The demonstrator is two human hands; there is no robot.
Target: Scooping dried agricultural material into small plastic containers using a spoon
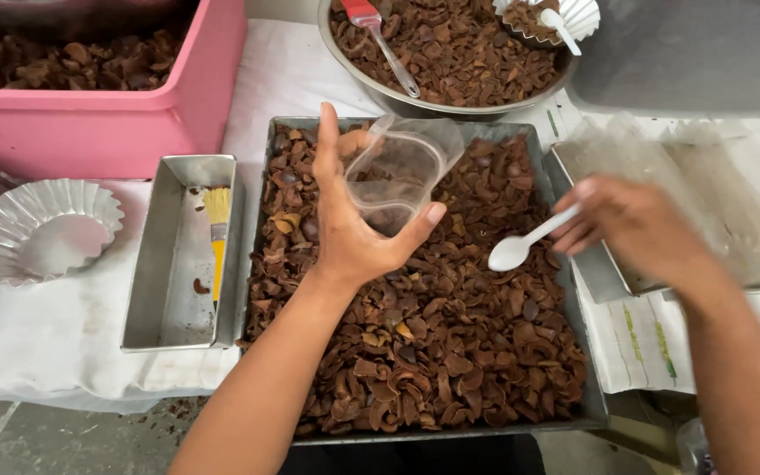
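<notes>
My left hand (349,224) holds a clear plastic container (398,176) tilted over a large metal tray (565,290) heaped with brown curled shell pieces (433,334). My right hand (631,224) grips a white plastic spoon (521,246) by its handle, the bowl of the spoon hovering just above the brown pieces at the tray's right side. The container looks empty and is open toward the spoon.
A narrow metal loaf tin (173,251) with a yellow brush (217,233) lies left of the tray. A pink tub (103,92) of brown pieces, a fluted foil cup (37,229), a metal bowl (415,104) with a red-handled tool and plastic bags (705,185) surround it.
</notes>
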